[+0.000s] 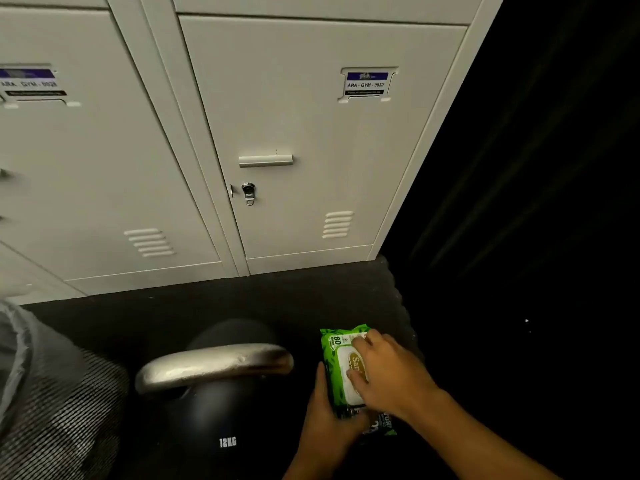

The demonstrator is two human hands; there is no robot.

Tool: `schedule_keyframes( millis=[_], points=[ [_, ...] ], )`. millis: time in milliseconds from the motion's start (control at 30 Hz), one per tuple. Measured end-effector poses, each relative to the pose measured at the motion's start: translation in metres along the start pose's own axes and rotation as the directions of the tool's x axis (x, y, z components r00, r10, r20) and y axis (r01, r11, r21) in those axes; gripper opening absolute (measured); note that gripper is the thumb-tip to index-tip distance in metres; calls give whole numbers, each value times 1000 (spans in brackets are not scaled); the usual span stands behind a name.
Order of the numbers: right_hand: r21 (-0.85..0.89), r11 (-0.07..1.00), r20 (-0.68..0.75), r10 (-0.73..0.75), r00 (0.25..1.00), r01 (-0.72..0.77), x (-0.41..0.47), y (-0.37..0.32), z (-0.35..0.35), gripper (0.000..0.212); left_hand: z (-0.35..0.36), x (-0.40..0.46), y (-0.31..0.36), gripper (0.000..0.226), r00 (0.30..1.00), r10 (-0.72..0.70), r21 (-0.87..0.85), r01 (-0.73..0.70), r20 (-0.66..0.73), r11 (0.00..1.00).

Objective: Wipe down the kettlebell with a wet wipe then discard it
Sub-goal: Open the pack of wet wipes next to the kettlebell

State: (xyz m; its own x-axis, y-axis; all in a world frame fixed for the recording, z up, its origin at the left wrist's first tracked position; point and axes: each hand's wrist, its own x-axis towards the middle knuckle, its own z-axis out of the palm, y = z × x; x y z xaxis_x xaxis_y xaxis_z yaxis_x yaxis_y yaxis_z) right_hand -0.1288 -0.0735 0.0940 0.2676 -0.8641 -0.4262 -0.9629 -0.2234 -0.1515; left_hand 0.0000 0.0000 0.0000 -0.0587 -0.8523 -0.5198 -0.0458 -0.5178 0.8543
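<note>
A black kettlebell (214, 420) marked 12KG, with a worn silver handle (214, 365), stands on the dark floor at the lower middle. To its right lies a green pack of wet wipes (334, 362) with a white lid. My left hand (329, 420) grips the pack's near left edge from the side. My right hand (388, 372) rests on top of the pack, fingers on the white lid. No loose wipe is visible.
Grey-white lockers (277, 133) with label cards stand just behind the kettlebell. A mesh bin with a plastic liner (52, 410) stands at the lower left. The right side is dark. The floor (242, 299) is a dark mat.
</note>
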Motion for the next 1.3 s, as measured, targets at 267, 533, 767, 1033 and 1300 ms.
schedule_keyframes(
  millis=[267,533,767,1033,1300],
  points=[
    [73,995,81,59,995,-65,9,-9,34,56,17,4,5,128,997,-29,218,44,-70,975],
    [89,993,50,69,996,-73,15,-7,39,51,13,4,7,117,995,-18,275,45,-100,960],
    [114,990,14,82,997,-83,16,-3,40,49,7,5,6,122,997,-18,287,37,-69,957],
    [66,997,10,42,999,-42,20,-7,43,52,3,11,5,122,999,-32,342,42,-37,939],
    [61,998,-4,29,1000,-28,24,-6,48,54,1,7,10,120,999,-29,363,38,-31,931]
  ],
)
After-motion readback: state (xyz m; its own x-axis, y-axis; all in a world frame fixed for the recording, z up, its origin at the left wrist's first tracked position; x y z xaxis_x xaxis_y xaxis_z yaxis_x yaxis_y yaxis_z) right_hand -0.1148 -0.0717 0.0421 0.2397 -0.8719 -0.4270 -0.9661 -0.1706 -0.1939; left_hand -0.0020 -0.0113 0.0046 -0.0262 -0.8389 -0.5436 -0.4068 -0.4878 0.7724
